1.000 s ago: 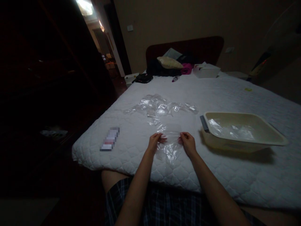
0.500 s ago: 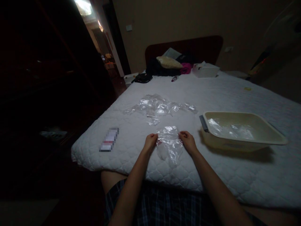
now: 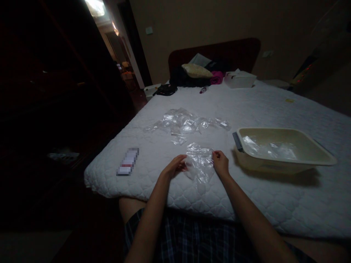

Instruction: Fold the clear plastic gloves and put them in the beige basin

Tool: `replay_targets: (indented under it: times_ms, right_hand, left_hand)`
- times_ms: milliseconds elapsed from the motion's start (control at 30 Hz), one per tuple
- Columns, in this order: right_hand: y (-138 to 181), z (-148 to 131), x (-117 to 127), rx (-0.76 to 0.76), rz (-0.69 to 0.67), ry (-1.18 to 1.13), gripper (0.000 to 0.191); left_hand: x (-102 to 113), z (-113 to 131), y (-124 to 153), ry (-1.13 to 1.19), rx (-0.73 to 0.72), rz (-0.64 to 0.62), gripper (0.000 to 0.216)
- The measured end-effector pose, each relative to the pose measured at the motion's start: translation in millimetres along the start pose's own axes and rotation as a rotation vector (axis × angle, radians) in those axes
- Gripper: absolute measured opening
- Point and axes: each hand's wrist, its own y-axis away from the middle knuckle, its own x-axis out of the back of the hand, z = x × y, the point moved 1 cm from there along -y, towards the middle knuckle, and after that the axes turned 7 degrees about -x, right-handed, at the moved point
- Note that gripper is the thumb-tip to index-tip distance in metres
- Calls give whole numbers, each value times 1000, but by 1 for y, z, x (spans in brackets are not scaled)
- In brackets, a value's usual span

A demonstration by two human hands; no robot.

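Observation:
A crumpled clear plastic bag (image 3: 201, 162) hangs between my two hands, low over the near part of the bed. My right hand (image 3: 221, 162) is closed in a pinch on the bag's upper right edge. At the left edge, my left hand (image 3: 175, 166) has its fingers apart and curved, with some fingertips behind the see-through film. Beyond my hands, a loose pile of similar clear plastic bags (image 3: 179, 122) lies spread on the white quilted bed (image 3: 260, 208).
To the right stands a cream plastic tub (image 3: 285, 164) with grey handles and clear plastic inside. A pixelated flat item (image 3: 128, 162) lies left. Toward the headboard (image 3: 238, 49) are a pillow (image 3: 196, 70), dark cloth, a pink roll (image 3: 216, 77) and a white box (image 3: 240, 79).
My left hand has loosened from its pinch, and its fingers have spread at the bag's left side. The bag has shifted slightly right, with my right hand still pinching it.

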Motion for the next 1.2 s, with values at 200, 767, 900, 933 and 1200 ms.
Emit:
replay_targets:
  times_ms: [200, 767, 900, 933, 1200]
  right_hand:
    - [0, 1, 1, -46, 25, -17, 38]
    - [3, 1, 2, -68, 12, -81, 39]
    - [4, 1, 1, -117, 1, -109, 43]
    - [4, 0, 1, -115, 0, -106, 44]
    - [5, -3, 2, -31, 70, -14, 50]
  left_hand:
    - [3, 0, 9, 45, -8, -130, 63]
    - [5, -8, 16, 7, -54, -228, 97]
    - [8, -8, 17, -19, -40, -223, 95]
    - [9, -8, 18, -19, -36, -220, 94]
    - [7, -9, 32, -49, -13, -191, 87]
